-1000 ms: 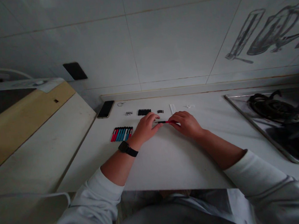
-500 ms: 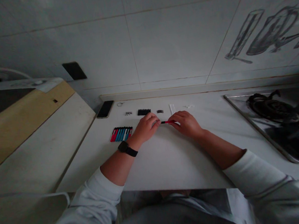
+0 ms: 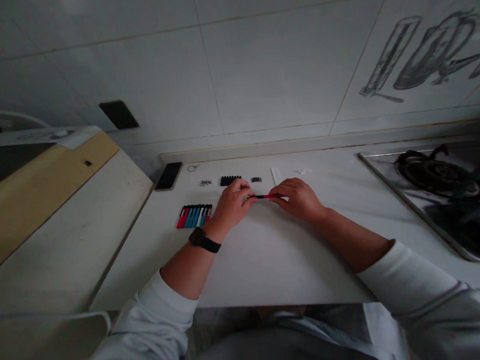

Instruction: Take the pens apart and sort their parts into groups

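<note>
Both of my hands meet over the white counter (image 3: 272,255) and hold one thin red and black pen (image 3: 265,196) between them. My left hand (image 3: 232,204), with a black watch on its wrist, pinches the pen's black end. My right hand (image 3: 298,197) grips the red end with its fingers curled. A row of several red, blue and white pen barrels (image 3: 194,215) lies just left of my left hand. Behind the hands lie small springs (image 3: 205,182), a row of black grips (image 3: 230,179), a small dark part (image 3: 256,179) and white refills (image 3: 276,174).
A dark phone (image 3: 168,175) lies at the counter's back left corner. A gas hob (image 3: 446,190) is set into the counter at the right. A tiled wall rises behind. A wooden and pale surface (image 3: 50,219) stands to the left.
My hands have drawn slightly closer along the pen, so less of it shows between them. Nothing else on the counter has moved.
</note>
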The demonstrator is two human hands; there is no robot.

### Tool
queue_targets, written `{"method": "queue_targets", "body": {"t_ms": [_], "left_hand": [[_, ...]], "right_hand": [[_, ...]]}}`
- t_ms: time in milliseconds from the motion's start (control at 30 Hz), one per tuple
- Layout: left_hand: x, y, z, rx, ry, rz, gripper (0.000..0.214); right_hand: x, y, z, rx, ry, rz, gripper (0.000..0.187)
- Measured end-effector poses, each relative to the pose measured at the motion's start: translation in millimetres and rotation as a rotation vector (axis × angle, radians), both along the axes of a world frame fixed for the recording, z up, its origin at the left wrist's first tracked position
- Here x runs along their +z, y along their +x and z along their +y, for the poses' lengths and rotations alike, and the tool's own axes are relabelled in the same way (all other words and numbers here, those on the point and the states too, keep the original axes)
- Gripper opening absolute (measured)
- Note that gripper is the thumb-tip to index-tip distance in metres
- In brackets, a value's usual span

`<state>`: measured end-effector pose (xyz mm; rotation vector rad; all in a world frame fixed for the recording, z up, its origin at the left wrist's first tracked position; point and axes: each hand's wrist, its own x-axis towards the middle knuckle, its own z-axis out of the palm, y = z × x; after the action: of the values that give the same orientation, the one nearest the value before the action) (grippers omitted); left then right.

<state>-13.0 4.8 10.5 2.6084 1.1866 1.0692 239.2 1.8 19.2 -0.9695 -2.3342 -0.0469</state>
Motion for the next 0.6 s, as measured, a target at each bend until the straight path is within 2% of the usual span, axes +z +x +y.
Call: {"method": "queue_targets", "body": {"t_ms": [133, 233, 333, 433, 533, 600], "left_hand": [[-0.1, -3, 3, 0.053, 0.018, -0.01, 0.009], [-0.6, -6, 6, 0.104, 0.02, -0.036, 0.008], [-0.2, -8, 6, 0.141, 0.016, -0.072, 0.009], [1.6, -6, 3, 0.134, 0.011, -0.084, 0.009], [4.0, -3, -2, 0.031, -0.022, -0.031, 0.016], [4.7, -2, -4, -0.042, -0.062, 0.008, 0.023]], "right_hand": [[-2.9, 5, 4, -0.027, -0.054, -0.002, 0.017], [-6.6, 9, 9, -0.071, -0.188, 0.115, 0.02], [-11.2, 9, 16, -0.102, -0.407, 0.404, 0.019], [-12.8, 5, 20, -0.05, -0.656, 0.761, 0.025], [-8.8, 1, 19, 0.026, -0.858, 1.03, 0.033], [-4.8, 1, 17, 0.042, -0.942, 1.155, 0.036]]}}
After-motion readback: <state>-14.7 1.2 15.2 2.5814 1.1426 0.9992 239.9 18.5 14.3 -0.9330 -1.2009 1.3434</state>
